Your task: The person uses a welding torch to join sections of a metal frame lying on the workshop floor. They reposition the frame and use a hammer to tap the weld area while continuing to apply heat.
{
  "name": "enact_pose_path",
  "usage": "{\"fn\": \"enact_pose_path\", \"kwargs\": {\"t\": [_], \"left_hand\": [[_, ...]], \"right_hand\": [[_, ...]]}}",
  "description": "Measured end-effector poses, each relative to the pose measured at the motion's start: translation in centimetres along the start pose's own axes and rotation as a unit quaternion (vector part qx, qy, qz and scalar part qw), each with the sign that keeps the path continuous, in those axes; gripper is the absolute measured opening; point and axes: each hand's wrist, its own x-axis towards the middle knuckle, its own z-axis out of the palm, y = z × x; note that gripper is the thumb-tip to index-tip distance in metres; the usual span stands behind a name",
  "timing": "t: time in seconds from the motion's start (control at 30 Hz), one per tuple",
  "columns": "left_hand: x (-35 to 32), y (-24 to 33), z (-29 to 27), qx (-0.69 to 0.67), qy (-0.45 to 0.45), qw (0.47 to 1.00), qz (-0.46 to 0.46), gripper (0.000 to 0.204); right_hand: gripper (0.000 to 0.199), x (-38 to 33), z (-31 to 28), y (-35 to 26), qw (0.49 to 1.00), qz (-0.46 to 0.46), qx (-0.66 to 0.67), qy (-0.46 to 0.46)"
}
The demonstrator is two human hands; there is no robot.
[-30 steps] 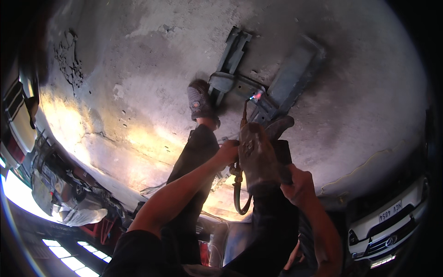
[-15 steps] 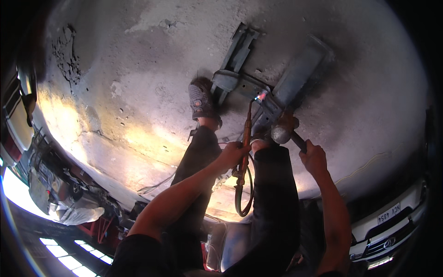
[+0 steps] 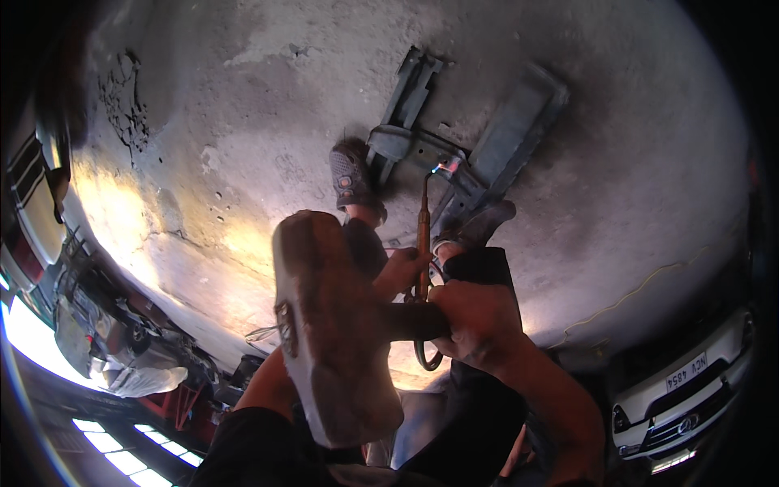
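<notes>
Nearest, lower centre: the big brown-grey metal hammer head [image 3: 329, 325], blocky with worn faces, raised between lens and legs, hiding much of the left forearm. Right hand [image 3: 479, 321] closed round its short dark handle [image 3: 412, 321], close up to the head; probably a choked grip to govern the weight.

Just beyond, centre: left hand [image 3: 399, 273] gripping a slim copper-brown gas torch [image 3: 423, 235]; finger detail lost in shade. Torch held upright in the frame, bent tip uppermost, likely so that hand stays back from the heat. Dark rubber hose [image 3: 422, 357] loops below, slack enough, it seems, not to drag.

Upper centre, on the grey concrete floor [image 3: 268, 105]: dark-grey steel frame [image 3: 442, 151], the small blue-white flame [image 3: 437, 169] playing at its joint, a pinkish glow there. Grey patterned shoe [image 3: 351, 174] close by its left part, dark shoe [image 3: 484, 226] near its lower end; perhaps placed to steady it, contact unclear.

Farther, right: thin yellow cord [image 3: 645, 284] on the floor; white vehicle [image 3: 686, 390] at lower right.
</notes>
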Motion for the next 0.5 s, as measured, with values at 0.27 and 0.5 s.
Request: {"fn": "enact_pose_path", "kwargs": {"t": [0.27,0.5], "left_hand": [[1.0,2.0,-0.4,-0.020,-0.015,0.999,0.020,0.048],[-0.3,-1.0,-0.3,-0.072,0.011,0.996,0.046,0.040]], "right_hand": [[0.027,-3.1,1.9,22.6,0.896,0.367,-0.249,-0.016],[0.025,-6.4,-1.1,17.6,0.916,0.348,-0.191,-0.064]]}}
